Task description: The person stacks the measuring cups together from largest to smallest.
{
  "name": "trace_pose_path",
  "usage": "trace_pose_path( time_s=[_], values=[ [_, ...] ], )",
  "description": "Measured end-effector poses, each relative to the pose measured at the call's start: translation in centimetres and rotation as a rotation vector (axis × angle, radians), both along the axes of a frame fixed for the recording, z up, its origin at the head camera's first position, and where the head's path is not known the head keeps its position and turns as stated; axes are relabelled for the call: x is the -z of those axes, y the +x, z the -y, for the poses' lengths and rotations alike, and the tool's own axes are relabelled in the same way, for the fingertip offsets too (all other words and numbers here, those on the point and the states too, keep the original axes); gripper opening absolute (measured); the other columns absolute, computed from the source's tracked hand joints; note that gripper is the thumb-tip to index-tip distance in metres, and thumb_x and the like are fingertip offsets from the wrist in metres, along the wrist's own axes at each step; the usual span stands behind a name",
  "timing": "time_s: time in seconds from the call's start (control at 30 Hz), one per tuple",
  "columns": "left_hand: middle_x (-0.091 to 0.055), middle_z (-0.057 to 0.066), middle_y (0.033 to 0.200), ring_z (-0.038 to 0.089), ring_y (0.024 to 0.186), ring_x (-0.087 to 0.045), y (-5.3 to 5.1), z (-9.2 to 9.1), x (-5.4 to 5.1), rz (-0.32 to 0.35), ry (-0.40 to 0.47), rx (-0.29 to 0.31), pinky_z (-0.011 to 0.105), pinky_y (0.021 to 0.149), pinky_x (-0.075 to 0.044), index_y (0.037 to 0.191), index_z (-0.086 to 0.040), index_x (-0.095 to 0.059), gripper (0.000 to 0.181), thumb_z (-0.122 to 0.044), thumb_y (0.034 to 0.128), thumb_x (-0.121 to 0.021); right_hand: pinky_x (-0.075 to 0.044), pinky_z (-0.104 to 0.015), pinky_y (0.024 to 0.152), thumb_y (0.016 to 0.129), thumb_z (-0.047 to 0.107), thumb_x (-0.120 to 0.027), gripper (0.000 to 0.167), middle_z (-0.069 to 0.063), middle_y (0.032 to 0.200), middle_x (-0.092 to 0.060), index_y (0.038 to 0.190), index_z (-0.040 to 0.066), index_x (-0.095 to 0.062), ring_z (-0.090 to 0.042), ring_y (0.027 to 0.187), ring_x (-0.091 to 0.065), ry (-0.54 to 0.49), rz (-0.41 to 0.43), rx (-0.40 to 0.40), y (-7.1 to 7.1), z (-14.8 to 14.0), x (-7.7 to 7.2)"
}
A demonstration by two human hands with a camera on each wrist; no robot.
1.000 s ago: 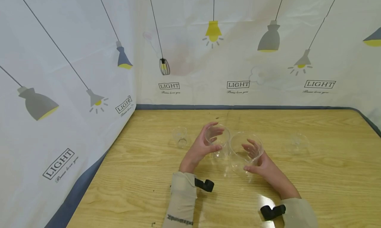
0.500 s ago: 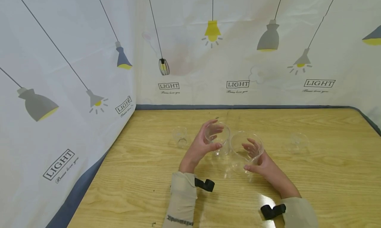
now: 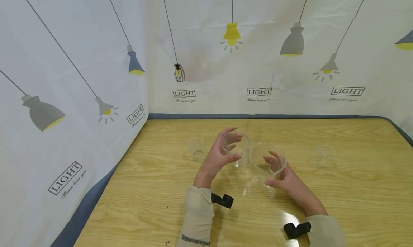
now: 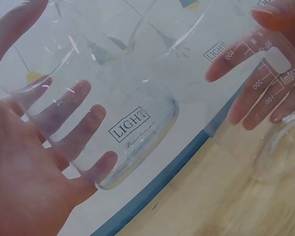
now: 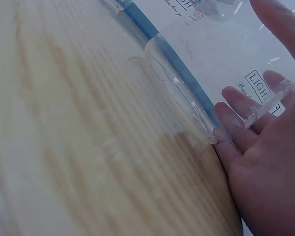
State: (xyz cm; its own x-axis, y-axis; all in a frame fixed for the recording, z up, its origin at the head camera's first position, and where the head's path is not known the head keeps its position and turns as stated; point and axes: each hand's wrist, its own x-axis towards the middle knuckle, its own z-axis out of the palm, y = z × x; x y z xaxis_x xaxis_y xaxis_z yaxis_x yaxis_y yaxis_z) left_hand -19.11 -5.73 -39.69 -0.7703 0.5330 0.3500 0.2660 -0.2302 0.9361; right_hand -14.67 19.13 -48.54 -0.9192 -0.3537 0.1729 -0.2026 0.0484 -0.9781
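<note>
My left hand grips a clear beaker, thumb on the near side and fingers spread around the far side. To its right, my right hand holds a wider clear beaker around its side. White graduations and "500ml" show on the wider beaker in the left wrist view. The two beakers stand side by side, the left one slightly higher; whether their walls touch I cannot tell. In the right wrist view, the wider beaker's base is close to the tabletop. Neither beaker shows clear contents.
A small clear beaker stands left of my left hand. Another clear vessel stands to the right, its shape faint. The wooden table meets a white lamp-print curtain at the back and left.
My left hand has risen slightly, lifting its beaker a little away from me. My right hand and the wider beaker have stayed in place.
</note>
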Motion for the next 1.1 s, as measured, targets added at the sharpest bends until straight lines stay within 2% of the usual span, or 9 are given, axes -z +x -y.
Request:
trace_pose_path(
  time_s=[0.2, 0.43, 0.7, 0.77, 0.83, 0.93, 1.0, 1.1],
  values=[
    [-0.039, 0.017, 0.132, 0.035, 0.123, -0.033, 0.2, 0.0, -0.5, 0.006, 0.037, -0.010, 0.055, 0.100, -0.017, 0.137, -0.018, -0.027, 0.078, -0.029, 0.0745, -0.072, -0.025, -0.009, 0.093, 0.078, -0.005, -0.063, 0.086, -0.019, 0.142, -0.023, 0.142, 0.020, -0.012, -0.034, 0.130, -0.016, 0.006, 0.008, 0.000, 0.0, 0.0, -0.1],
    [-0.040, 0.018, 0.131, 0.036, 0.122, -0.034, 0.4, 0.1, -1.1, -0.006, 0.053, -0.027, 0.055, 0.100, -0.018, 0.137, -0.015, -0.028, 0.079, -0.031, 0.0732, -0.072, -0.025, -0.009, 0.093, 0.077, -0.005, -0.064, 0.087, -0.021, 0.141, -0.022, 0.142, 0.019, -0.013, -0.035, 0.129, -0.017, -0.004, 0.003, 0.002, -0.1, 0.0, -0.1],
    [-0.040, 0.021, 0.131, 0.036, 0.121, -0.035, 0.1, 0.1, -0.7, -0.011, 0.073, -0.036, 0.053, 0.100, -0.020, 0.137, -0.014, -0.028, 0.082, -0.031, 0.0716, -0.074, -0.024, -0.010, 0.094, 0.074, -0.006, -0.066, 0.089, -0.023, 0.140, -0.023, 0.142, 0.017, -0.013, -0.037, 0.128, -0.018, -0.010, -0.009, 0.007, -0.1, 0.1, -0.1],
    [-0.041, 0.019, 0.130, 0.034, 0.121, -0.036, -0.1, 0.1, -0.4, -0.009, 0.077, -0.043, 0.051, 0.101, -0.021, 0.137, -0.017, -0.028, 0.081, -0.031, 0.0709, -0.074, -0.023, -0.018, 0.099, 0.075, -0.006, -0.066, 0.089, -0.022, 0.141, -0.023, 0.142, 0.018, -0.013, -0.036, 0.129, -0.019, 0.004, -0.002, 0.010, 0.0, 0.1, -0.1],
    [-0.042, 0.016, 0.130, 0.031, 0.121, -0.038, -0.3, 0.1, -0.2, -0.007, 0.076, -0.050, 0.049, 0.101, -0.022, 0.137, -0.018, -0.029, 0.082, -0.032, 0.0699, -0.075, -0.020, -0.033, 0.104, 0.075, -0.005, -0.066, 0.089, -0.021, 0.141, -0.023, 0.142, 0.019, -0.013, -0.036, 0.129, -0.018, 0.015, 0.007, 0.011, 0.0, 0.1, -0.2],
    [-0.043, 0.014, 0.130, 0.028, 0.120, -0.038, -0.5, 0.1, 0.0, -0.012, 0.078, -0.056, 0.048, 0.101, -0.023, 0.137, -0.018, -0.028, 0.084, -0.035, 0.0689, -0.075, -0.011, -0.055, 0.100, 0.076, -0.005, -0.066, 0.090, -0.021, 0.142, -0.022, 0.142, 0.019, -0.011, -0.038, 0.129, -0.017, 0.016, 0.014, 0.004, 0.0, 0.0, -0.2],
    [-0.042, 0.014, 0.131, 0.028, 0.121, -0.038, -0.6, 0.1, 0.0, -0.019, 0.087, -0.053, 0.049, 0.101, -0.022, 0.137, -0.016, -0.027, 0.086, -0.035, 0.0690, -0.075, -0.008, -0.060, 0.098, 0.075, -0.005, -0.066, 0.090, -0.021, 0.141, -0.021, 0.142, 0.019, -0.011, -0.039, 0.129, -0.016, 0.015, 0.013, 0.002, 0.0, 0.0, -0.2],
    [-0.042, 0.014, 0.131, 0.029, 0.121, -0.037, -0.6, 0.1, 0.0, -0.023, 0.105, -0.048, 0.051, 0.101, -0.021, 0.138, -0.012, -0.025, 0.087, -0.035, 0.0697, -0.074, -0.007, -0.062, 0.097, 0.076, -0.006, -0.065, 0.090, -0.022, 0.142, -0.021, 0.142, 0.019, -0.011, -0.040, 0.129, -0.015, 0.015, 0.011, -0.003, 0.0, 0.0, -0.2]
  ],
)
